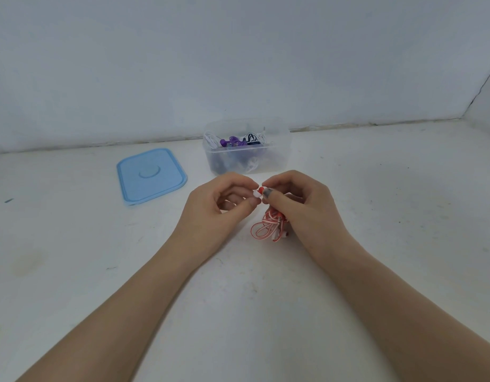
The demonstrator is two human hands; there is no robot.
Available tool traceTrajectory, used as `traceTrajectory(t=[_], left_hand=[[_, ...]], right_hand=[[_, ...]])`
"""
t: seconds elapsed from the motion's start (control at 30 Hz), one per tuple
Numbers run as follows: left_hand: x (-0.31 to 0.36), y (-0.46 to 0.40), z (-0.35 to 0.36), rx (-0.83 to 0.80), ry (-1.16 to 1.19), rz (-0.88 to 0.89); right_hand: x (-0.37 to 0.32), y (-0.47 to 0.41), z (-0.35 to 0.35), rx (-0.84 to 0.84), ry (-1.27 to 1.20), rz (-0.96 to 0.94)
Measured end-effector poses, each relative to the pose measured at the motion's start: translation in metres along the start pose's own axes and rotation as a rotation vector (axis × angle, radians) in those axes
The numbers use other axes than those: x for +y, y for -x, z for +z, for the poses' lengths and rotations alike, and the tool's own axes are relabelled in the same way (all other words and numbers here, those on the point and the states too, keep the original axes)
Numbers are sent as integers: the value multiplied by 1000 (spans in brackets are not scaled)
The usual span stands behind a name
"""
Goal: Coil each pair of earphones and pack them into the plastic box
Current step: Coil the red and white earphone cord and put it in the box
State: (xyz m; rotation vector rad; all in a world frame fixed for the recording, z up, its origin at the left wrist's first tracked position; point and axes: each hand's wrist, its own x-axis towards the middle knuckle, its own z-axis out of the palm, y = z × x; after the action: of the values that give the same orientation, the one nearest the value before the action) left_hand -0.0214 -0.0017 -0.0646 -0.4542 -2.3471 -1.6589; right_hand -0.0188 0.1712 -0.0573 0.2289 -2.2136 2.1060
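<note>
Red-and-white earphones (pixel 268 226) lay bunched in loose loops at the centre of the frame, partly under the right hand (pixel 299 208). The left hand (pixel 219 205) pinched a white earbud tip (pixel 256 193) between curled thumb and forefinger; its other fingers were folded inward. The right hand pinched the adjoining red part, its remaining fingers curled over the cord bundle. The two pinches nearly touched. Just above the hands stood the clear plastic box (pixel 246 153), lidless, containing purple, white and dark earphones. Its blue lid (pixel 151 176) lay flat on the white table (pixel 73 257), left of the box.
</note>
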Motion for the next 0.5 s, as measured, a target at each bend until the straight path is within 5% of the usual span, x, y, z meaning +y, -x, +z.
traceTrajectory(t=[0.5], left_hand=[[5,2,-4,-48,-15,43]], right_hand=[[0,-2,-5,-66,-107,47]])
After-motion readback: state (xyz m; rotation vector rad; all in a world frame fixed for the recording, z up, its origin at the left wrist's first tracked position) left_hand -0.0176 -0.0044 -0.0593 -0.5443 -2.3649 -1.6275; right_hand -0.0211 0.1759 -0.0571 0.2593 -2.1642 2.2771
